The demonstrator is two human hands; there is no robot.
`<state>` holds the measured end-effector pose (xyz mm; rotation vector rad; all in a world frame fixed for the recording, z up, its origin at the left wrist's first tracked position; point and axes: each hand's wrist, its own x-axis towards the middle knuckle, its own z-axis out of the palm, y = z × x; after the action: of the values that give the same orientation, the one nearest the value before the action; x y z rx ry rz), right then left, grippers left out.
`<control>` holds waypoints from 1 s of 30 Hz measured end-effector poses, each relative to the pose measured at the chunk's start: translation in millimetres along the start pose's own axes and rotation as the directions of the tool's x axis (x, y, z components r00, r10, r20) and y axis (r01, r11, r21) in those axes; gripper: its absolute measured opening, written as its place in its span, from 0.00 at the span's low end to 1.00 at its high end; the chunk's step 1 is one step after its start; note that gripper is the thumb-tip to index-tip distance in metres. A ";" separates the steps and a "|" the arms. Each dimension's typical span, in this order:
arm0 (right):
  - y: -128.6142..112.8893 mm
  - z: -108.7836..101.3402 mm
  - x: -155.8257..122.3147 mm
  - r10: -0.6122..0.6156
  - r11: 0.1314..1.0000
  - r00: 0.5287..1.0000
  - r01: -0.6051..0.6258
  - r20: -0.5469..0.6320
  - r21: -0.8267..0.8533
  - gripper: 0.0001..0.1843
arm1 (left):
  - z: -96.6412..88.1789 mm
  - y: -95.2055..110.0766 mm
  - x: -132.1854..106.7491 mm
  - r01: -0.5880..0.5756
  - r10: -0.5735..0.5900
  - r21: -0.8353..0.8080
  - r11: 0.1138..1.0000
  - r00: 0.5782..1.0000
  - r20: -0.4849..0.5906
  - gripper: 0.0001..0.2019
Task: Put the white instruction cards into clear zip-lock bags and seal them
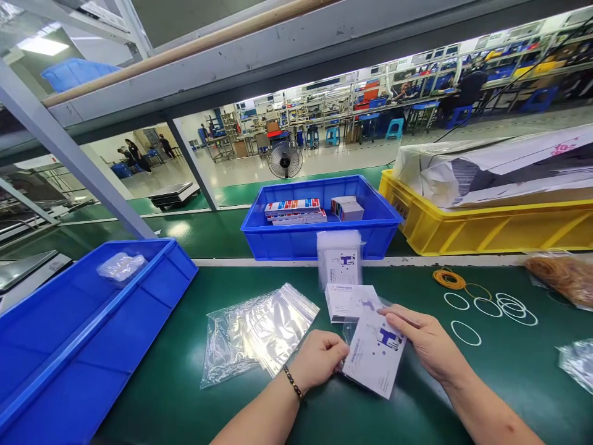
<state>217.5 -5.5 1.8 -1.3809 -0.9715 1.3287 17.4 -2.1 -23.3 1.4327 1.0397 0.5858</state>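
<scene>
Between my two hands is a white booklet (375,353) with a purple print, inside a clear plastic bag. My left hand (322,355), with a beaded bracelet at the wrist, pinches the bag's left edge. The thumb and fingers of my right hand (426,343) grip its upper right corner. Just behind lies a stack of similar white booklets (347,301), partly covered by the held one. A bagged booklet (341,269) leans against the blue bin behind that stack. Flat clear zip bags (278,324) lie to the left of my left hand.
A blue bin (319,238) holding printed boxes stands at the back, beside a yellow crate (500,228). Another blue bin (152,296) is at left. White rings (466,334) and yellow rubber bands (448,279) lie at right. A shelf beam (241,62) crosses above.
</scene>
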 end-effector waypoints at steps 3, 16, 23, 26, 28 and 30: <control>2.4 -0.2 -0.3 -0.071 0.994 0.995 0.077 0.072 -0.074 0.18 | -1.1 -1.6 -2.7 -0.104 0.095 0.225 0.969 0.994 0.049 0.16; -2.3 19.7 -10.1 0.113 0.972 0.879 -0.002 0.463 -0.235 0.20 | 4.0 4.5 3.3 0.000 -0.082 -0.480 0.877 0.985 -0.150 0.24; 2.6 21.7 -11.0 0.093 0.978 0.923 -0.014 0.374 -0.209 0.19 | 5.1 6.4 1.6 -0.021 -0.076 -0.439 0.898 0.976 -0.203 0.21; 3.1 23.0 -10.6 0.051 0.970 0.935 0.038 0.351 -0.241 0.18 | 5.1 5.8 1.5 -0.032 -0.053 -0.373 0.927 0.975 -0.215 0.17; 1.0 24.9 -11.4 0.040 0.959 0.940 0.058 0.339 -0.276 0.18 | 5.3 5.0 1.7 -0.031 -0.047 -0.342 0.939 0.975 -0.218 0.15; -2.0 27.8 -12.8 0.049 0.949 0.937 0.064 0.347 -0.307 0.19 | 5.6 4.3 1.7 -0.021 -0.052 -0.341 0.940 0.977 -0.205 0.14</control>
<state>188.8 -14.4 8.1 -1.3935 -1.4823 1.4927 24.0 -3.1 -20.4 1.0708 1.0533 0.8770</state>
